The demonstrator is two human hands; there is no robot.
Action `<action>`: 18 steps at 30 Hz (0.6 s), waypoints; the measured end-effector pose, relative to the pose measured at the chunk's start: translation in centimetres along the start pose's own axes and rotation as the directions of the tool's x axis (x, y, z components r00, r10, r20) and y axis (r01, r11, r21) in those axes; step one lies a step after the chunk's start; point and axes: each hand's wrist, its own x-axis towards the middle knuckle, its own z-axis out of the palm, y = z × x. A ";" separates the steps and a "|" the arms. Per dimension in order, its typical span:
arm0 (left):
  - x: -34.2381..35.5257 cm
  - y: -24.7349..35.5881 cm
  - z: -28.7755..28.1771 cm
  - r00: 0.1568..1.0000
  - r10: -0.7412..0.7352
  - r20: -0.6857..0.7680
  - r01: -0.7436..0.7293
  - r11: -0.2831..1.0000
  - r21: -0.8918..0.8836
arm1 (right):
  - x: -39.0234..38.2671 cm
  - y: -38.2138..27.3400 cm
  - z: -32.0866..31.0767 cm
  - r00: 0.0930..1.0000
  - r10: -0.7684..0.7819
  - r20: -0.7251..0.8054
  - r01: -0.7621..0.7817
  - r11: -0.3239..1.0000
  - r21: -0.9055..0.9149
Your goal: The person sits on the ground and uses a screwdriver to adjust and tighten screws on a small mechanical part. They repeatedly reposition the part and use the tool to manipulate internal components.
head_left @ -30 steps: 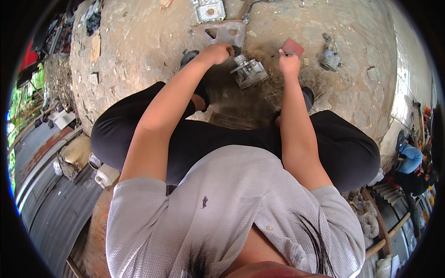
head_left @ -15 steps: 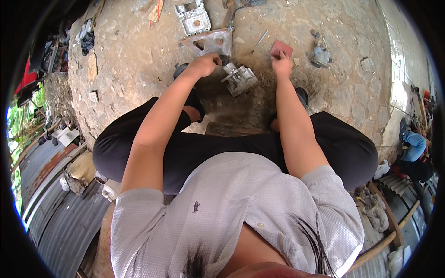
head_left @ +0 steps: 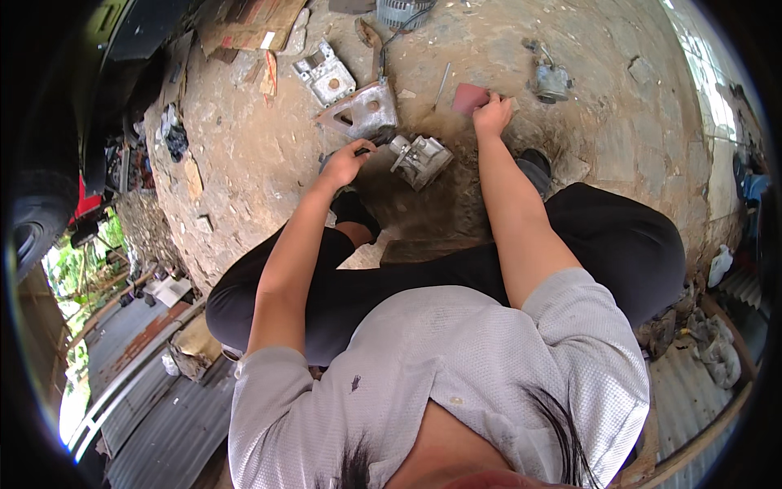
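Note:
My right hand (head_left: 492, 116) grips the edge of a flat, reddish sheet that looks like sandpaper (head_left: 468, 98), just above the ground. My left hand (head_left: 345, 165) has its fingers curled beside a dark, thin thing too small to make out. Close to the left fingers, on the right, a grey metal machine part (head_left: 422, 160) with a short round end rests on the ground. Beyond that hand lies a flat metal bracket (head_left: 362, 112) with a triangular hole. A cast metal housing (head_left: 324, 73) touches the bracket's far side.
A thin metal rod (head_left: 443, 84) lies left of the reddish sheet. Another metal part (head_left: 551, 81) stands to the right. Cardboard (head_left: 252, 23) and a ribbed round metal unit (head_left: 402, 11) are at the far side. A wooden board (head_left: 423, 249) lies between my feet.
The view has shifted, showing more of the far left. My right hand has drawn the reddish sheet left, toward the rod. The left hand stays beside the machine part.

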 end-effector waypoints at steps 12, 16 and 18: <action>-2.2 9.3 0.3 0.993 -0.099 -0.065 0.118 0.884 0.452 | -2.3 -4.5 -0.9 0.907 0.405 0.116 -0.416 0.903 0.106; -3.4 11.2 1.0 0.990 -0.090 -0.106 0.129 0.878 0.461 | -2.6 -5.1 -0.5 0.883 0.455 0.113 -0.466 0.879 0.104; -3.7 11.2 1.4 0.992 -0.059 -0.111 0.105 0.873 0.476 | -2.1 -4.6 0.6 0.889 0.449 0.092 -0.458 0.878 0.140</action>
